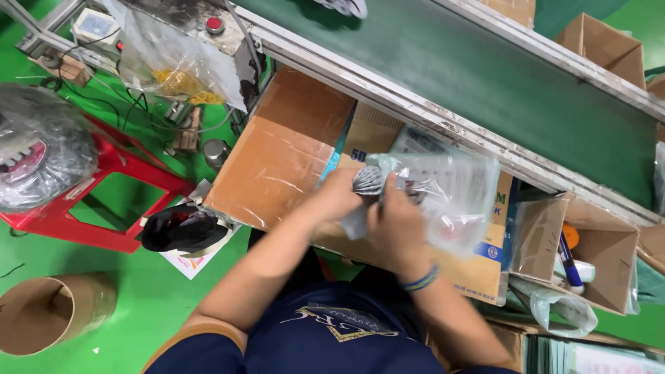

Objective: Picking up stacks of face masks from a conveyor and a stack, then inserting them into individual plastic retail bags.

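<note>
Two hands are meeting over a cardboard box [277, 156] beside the conveyor [485, 76]: left hand [337, 196] and right hand [396, 228] are both gripping a clear plastic bag [450, 194] around a grey ribbed item [368, 180].

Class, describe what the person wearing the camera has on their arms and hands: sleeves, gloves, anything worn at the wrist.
Both hands are bare, with no gloves. The right hand has a blue beaded bracelet at its wrist; the left hand has nothing at the wrist. The forearms are uncovered. A dark navy short-sleeved shirt shows, its left sleeve edged with a tan band.
</note>
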